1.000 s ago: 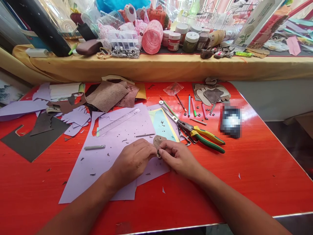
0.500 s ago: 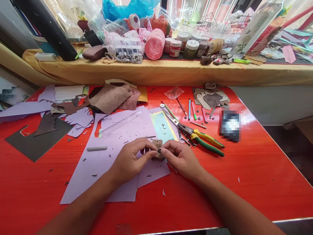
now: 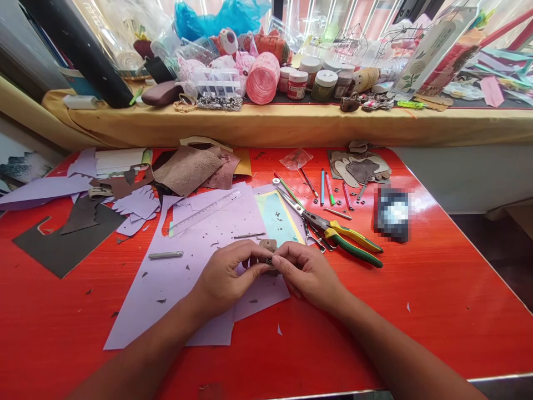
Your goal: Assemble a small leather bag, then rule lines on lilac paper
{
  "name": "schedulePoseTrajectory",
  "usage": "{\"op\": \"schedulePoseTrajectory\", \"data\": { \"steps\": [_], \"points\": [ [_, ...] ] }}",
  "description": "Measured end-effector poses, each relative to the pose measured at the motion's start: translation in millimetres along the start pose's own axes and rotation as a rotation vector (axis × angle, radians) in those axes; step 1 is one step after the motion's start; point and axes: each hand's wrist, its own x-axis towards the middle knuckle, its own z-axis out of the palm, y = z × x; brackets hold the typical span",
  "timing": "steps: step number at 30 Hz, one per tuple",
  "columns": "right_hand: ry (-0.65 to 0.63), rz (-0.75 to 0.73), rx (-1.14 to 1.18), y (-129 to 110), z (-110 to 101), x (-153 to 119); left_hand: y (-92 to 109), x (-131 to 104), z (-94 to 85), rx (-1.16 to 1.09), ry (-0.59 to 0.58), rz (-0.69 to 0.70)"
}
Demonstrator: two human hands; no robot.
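Note:
Near the middle of the head view, a small brown leather piece is held between both hands over purple paper. My left hand pinches it from the left with thumb and fingers. From the right, my right hand has its fingers closed at the same piece, the fingertips of both hands nearly touching. A small dark round snap part shows between the fingertips. The lower part of the leather is mostly hidden by the fingers.
Pliers and scissors lie right of the hands, with pens and small snap parts beyond. A metal rod and a clear ruler rest on the paper. Leather scraps lie behind; jars line the ledge.
The fingertips have drawn slightly closer over the leather piece, covering more of it and the dark round part. The view has shifted very slightly.

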Motion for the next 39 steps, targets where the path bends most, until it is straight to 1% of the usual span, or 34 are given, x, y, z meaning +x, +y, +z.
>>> {"op": "schedulePoseTrajectory", "data": {
  "steps": [6, 11, 15, 29, 39],
  "points": [
    [-0.018, 0.004, 0.017, -3.8, 0.0, -0.4, 1.3, -1.5, -0.8, -0.014, -0.002, -0.065],
    [-0.031, 0.016, 0.050, -6.4, -0.2, -0.9, 4.9, -1.0, -0.8, -0.087, 0.015, -0.163],
    [-0.035, 0.019, 0.077, -6.5, 0.3, -1.1, 6.7, 0.0, -0.5, -0.146, 0.031, -0.215],
    [-0.019, 0.002, 0.045, -5.5, 1.8, -2.6, 9.7, -0.1, -0.3, -0.200, 0.035, -0.269],
    [-0.002, -0.003, 0.019, -4.7, 2.6, -2.6, 6.0, -1.8, 1.5, -0.243, 0.056, -0.321]
  ]
}}
